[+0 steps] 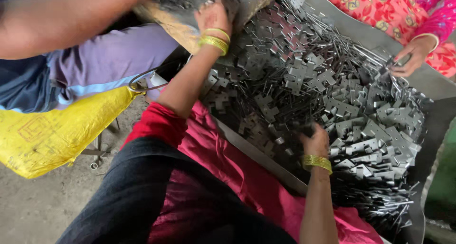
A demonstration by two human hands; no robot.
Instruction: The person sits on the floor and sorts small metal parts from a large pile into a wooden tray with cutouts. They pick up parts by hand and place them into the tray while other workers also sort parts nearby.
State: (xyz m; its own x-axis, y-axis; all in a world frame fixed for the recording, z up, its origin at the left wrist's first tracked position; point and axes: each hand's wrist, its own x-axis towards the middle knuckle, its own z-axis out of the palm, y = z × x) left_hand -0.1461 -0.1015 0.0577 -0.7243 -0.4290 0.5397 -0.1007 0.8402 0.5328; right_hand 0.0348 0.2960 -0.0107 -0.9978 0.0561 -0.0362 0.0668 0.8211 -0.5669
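While the left hand (213, 16) reaches up and away, its fingers curled over the lip of a tilted, grimy metal container (199, 9), the right hand (314, 140) rests low in the heap of flat grey metal plates (327, 97) — its fingers are buried among the pieces, so whether they pinch one cannot be told. Gold bangles (214, 40) ring both wrists. The plates, notched and stepped in outline, lie jumbled with thin metal pins (380, 208) across a wide sheet-metal tray (365, 32), which sits just beyond the person's red-clothed lap (237, 168). At the far right corner a co-worker's hand (409, 59) — from a floral pink sleeve — touches the pile's edge. On the left another person's arm (57, 23) stretches toward the container, above a yellow woven sack (52, 130) lying on the dusty floor (33, 206).
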